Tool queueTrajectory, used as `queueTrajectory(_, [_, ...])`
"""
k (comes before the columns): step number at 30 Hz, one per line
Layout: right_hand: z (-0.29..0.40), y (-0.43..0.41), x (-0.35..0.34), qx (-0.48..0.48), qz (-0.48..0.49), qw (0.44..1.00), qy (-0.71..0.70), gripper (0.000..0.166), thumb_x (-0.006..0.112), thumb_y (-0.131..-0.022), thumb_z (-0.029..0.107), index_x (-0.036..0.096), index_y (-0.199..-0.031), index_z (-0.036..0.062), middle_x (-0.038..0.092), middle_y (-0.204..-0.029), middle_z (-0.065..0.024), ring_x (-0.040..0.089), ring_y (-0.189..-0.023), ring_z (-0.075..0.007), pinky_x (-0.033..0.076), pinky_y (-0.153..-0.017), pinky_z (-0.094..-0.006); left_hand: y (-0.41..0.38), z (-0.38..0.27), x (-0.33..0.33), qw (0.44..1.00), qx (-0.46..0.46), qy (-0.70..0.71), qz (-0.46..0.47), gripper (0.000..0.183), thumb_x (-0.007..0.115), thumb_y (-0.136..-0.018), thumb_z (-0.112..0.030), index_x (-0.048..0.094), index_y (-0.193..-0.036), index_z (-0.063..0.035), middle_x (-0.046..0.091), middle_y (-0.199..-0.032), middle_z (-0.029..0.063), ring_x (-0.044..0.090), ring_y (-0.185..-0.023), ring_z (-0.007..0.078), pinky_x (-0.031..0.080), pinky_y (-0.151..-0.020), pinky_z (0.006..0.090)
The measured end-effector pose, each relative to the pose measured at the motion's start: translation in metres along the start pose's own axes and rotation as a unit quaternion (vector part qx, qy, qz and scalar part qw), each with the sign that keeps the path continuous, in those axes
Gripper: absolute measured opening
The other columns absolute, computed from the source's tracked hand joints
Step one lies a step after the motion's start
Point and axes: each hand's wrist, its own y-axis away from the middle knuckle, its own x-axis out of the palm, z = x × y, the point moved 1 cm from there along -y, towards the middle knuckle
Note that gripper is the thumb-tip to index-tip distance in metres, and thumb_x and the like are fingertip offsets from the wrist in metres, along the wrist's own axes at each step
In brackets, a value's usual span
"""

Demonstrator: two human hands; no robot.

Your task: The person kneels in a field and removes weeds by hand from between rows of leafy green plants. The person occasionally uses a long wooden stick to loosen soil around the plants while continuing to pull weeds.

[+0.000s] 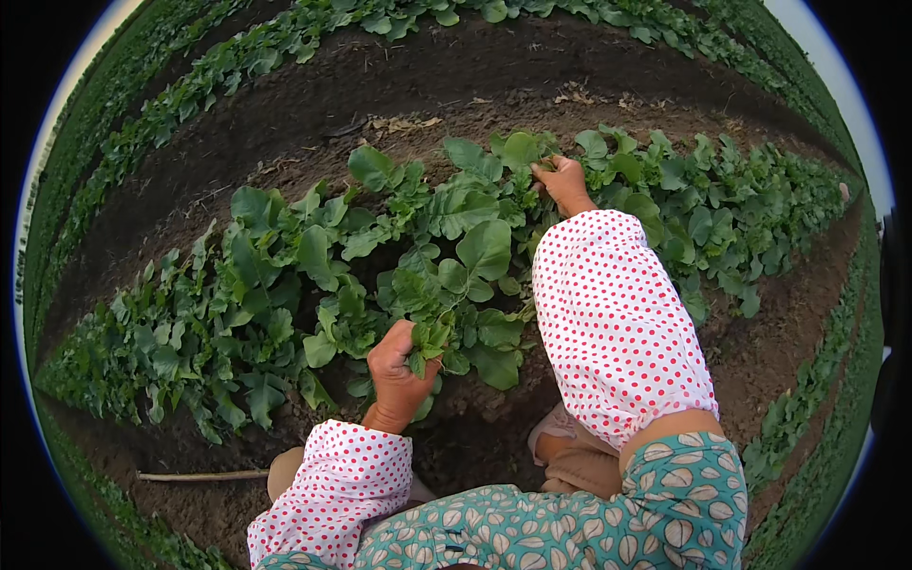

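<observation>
A row of broad-leaved green plants [484, 249] crosses the ground before me. My left hand [400, 374] is closed around a small bunch of green leafy sprigs [429, 342] at the near side of the row. Farther out, my right hand [563, 182] reaches among the leaves on the row's far side. Its thumb and fingertips pinch together at a plant stem or leaf, whose lower part is hidden by foliage. Red-dotted white sleeve covers [620, 313] are on both forearms.
Bare dark soil [456, 64] forms a furrow beyond the row, with dry leaf litter [402, 127] along its edge. Another crop row [285, 46] runs farther off. A wooden stick or handle [203, 475] lies on the ground at lower left. My bent knee [581, 467] is close to the plants.
</observation>
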Motion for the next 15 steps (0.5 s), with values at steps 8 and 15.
queueTrajectory(8, [0.035, 0.033, -0.047, 0.004, 0.131, 0.979, -0.157, 0.024, 0.072, -0.083, 0.013, 0.058, -0.096, -0.0009, 0.063, -0.074, -0.0053, 0.064, -0.057, -0.0157, 0.057, -0.058, -0.0296, 0.060, -0.014, 0.039, 0.934, 0.062, 0.023, 0.352, 0.031, 0.069, -0.064, -0.001, 0.061, -0.093, -0.0051, 0.057, -0.083, 0.0107, 0.061, -0.072, 0.0316, 0.050, -0.059, 0.0383])
queueTrajectory(15, [0.111, 0.092, -0.035, -0.017, 0.465, 0.865, 0.186, 0.032, 0.072, -0.080, 0.010, 0.061, -0.107, -0.0019, 0.066, -0.088, -0.0086, 0.064, -0.063, -0.0147, 0.054, -0.060, -0.0292, 0.079, 0.018, 0.035, 0.826, 0.123, -0.120, 0.537, 0.034, 0.068, -0.070, -0.016, 0.060, -0.103, -0.0104, 0.057, -0.089, 0.0098, 0.060, -0.083, 0.0320, 0.048, -0.074, 0.0432])
